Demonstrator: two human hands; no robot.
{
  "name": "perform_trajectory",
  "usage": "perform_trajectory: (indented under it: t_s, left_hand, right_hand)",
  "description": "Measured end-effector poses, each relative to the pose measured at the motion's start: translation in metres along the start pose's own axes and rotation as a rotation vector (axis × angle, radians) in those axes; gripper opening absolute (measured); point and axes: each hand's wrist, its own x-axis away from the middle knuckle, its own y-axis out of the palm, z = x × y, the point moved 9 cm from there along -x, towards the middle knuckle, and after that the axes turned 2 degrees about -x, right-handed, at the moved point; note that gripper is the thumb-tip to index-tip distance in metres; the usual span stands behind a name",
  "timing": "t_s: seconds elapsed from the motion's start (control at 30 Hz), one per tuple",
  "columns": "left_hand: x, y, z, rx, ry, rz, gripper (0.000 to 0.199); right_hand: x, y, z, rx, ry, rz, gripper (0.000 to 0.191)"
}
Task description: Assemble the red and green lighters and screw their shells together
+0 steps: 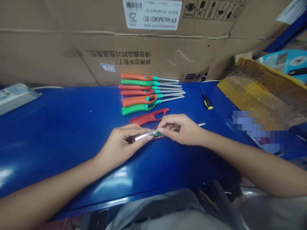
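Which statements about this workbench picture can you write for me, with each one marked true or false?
1. The left hand pinches a metal tube. True.
2. The screwdriver lies in the right hand. False: it lies apart from the hands, on the blue bench.
3. Six long-nosed lighters lie side by side beyond the hands. True.
4. The red plastic shell stands inside a cardboard box. False: it lies on the blue bench, near the hands.
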Motion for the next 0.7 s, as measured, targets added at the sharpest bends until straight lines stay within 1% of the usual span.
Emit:
perform_trajectory:
  t_s: [0.23, 0.33, 0.57, 0.7]
  left_hand:
    - [0.0, 0.003, -0.001, -0.001, 0.007, -0.023, 0.02]
    - [-0.001, 0.003, -0.001, -0.01, 0.001, -0.032, 0.021]
    - [0.0, -0.01, 0.009, -0.13, 0.053, -0.011, 0.024]
    - [0.0, -0.011, 0.009, -0.2, 0.056, -0.064, 0.025]
  right_hand:
    - [-0.003, 0.003, 0.007, -0.063, 0.024, -0.001, 0.019]
    - [-0.003, 0.003, 0.006, -0.106, 0.016, -0.009, 0.021]
    - [0.0, -0.002, 0.004, -0.118, 0.058, 0.001, 0.028]
    - [0.001, -0.004, 0.008, -0.147, 0.114, 0.014, 0.027]
